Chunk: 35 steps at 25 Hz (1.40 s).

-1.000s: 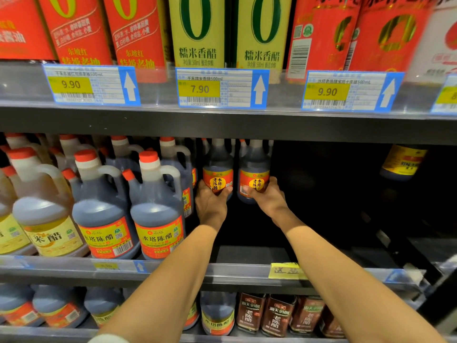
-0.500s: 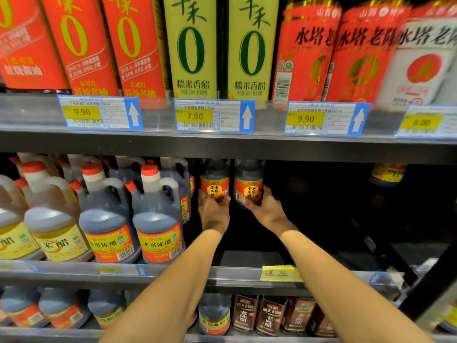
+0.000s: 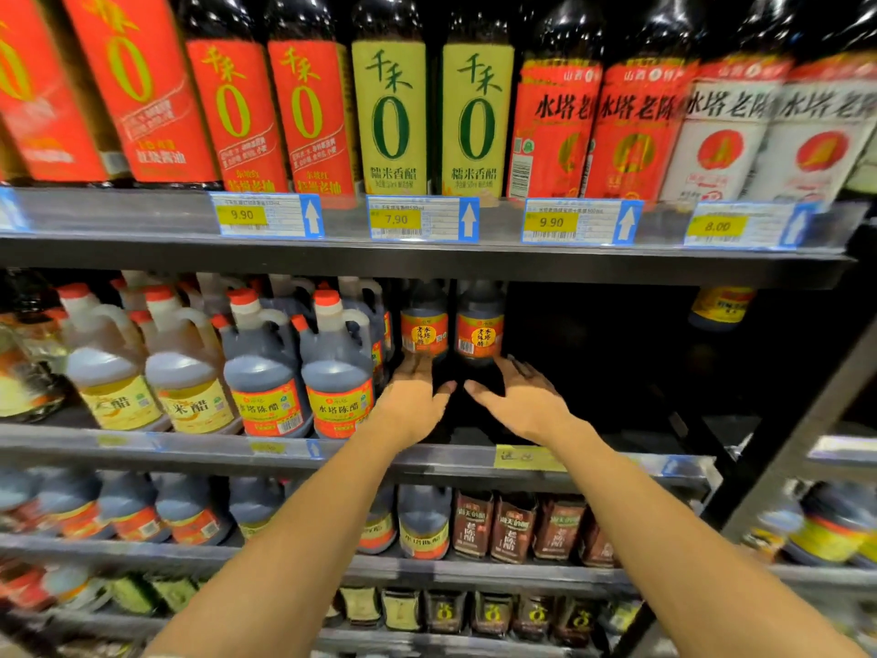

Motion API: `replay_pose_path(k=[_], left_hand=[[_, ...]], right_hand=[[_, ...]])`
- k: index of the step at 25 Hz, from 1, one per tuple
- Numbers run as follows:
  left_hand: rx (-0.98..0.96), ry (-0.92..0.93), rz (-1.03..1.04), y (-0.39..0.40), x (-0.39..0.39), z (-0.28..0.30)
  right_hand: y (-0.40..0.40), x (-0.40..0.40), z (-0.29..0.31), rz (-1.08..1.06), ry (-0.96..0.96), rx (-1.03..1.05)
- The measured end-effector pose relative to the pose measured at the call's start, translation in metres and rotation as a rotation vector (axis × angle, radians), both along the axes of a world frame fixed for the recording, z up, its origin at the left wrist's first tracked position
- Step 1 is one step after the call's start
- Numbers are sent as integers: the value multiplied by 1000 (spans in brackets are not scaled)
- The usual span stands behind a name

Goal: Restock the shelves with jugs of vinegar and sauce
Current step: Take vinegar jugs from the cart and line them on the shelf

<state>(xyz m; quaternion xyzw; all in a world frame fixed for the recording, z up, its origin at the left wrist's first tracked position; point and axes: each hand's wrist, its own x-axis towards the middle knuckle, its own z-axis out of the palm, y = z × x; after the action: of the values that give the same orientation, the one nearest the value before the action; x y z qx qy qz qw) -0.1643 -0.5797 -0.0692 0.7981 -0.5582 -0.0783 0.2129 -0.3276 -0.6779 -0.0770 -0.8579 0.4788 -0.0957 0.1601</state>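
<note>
Two dark jugs (image 3: 451, 325) stand deep on the middle shelf (image 3: 593, 460); both hands, left (image 3: 414, 403) and right (image 3: 522, 401), hover spread, holding nothing. Its right end looks bare.

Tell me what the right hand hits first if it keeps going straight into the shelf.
Most likely the right-hand dark vinegar jug: the right hand points toward its base, fingers spread just below its label. Depth is unclear, so a gap may remain.

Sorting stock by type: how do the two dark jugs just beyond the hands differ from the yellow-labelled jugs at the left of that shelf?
The two dark jugs hold near-black liquid and carry orange-red labels; the yellow-labelled jugs hold amber liquid. The dark pair stands far back on the shelf, the yellow ones at its front edge. All stand upright.
</note>
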Motion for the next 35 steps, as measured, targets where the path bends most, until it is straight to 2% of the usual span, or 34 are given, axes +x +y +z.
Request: replay_pose_path(k=[5, 10, 16, 24, 30, 35], left_hand=[[97, -220, -209, 79, 7, 8], [107, -278, -216, 194, 37, 17], [262, -337, -16, 358, 103, 3], [374, -265, 371, 540, 190, -45], [391, -130, 608, 621, 246, -95], [478, -54, 790, 659, 282, -134]], right_hand=[[63, -15, 15, 66, 99, -189], [150, 0, 22, 121, 206, -189], [286, 66, 5, 346, 260, -193], [396, 216, -10, 731, 255, -170], [442, 333, -50, 996, 225, -159], [459, 425, -91, 1147, 267, -60]])
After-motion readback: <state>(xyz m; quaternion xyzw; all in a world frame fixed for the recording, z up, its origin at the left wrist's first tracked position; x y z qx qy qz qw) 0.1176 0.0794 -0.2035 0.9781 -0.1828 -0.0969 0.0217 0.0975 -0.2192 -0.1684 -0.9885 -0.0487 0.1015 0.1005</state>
